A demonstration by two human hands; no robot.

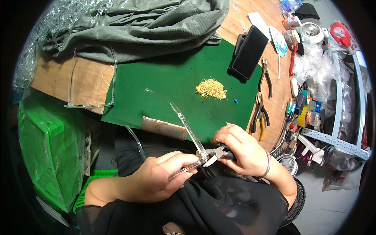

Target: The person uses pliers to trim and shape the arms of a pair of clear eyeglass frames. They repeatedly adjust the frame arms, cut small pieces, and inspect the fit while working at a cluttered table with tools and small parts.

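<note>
My left hand [160, 176] is closed around a clear plastic eyeglass frame [183, 119] near its hinge corner. One temple reaches up over the green mat, and the other [136, 141] sticks out to the left. In my right hand [244, 150] is a pair of pliers [212, 153], its metal jaws at the hinge corner of the frame. Whether the jaws grip the frame I cannot tell. Both hands are above my lap, at the mat's near edge. A brownish, rough-textured bar [163, 128] lies along that edge, just beyond my left hand.
On the green mat [156, 82] are a pile of tiny gold-coloured pieces [210, 89], a small blue piece [236, 101] and a propped black phone [250, 51]. Two pliers [265, 80] lie right. Grey cloth [133, 31], clear frames [51, 31] and a green crate [51, 152] stand left.
</note>
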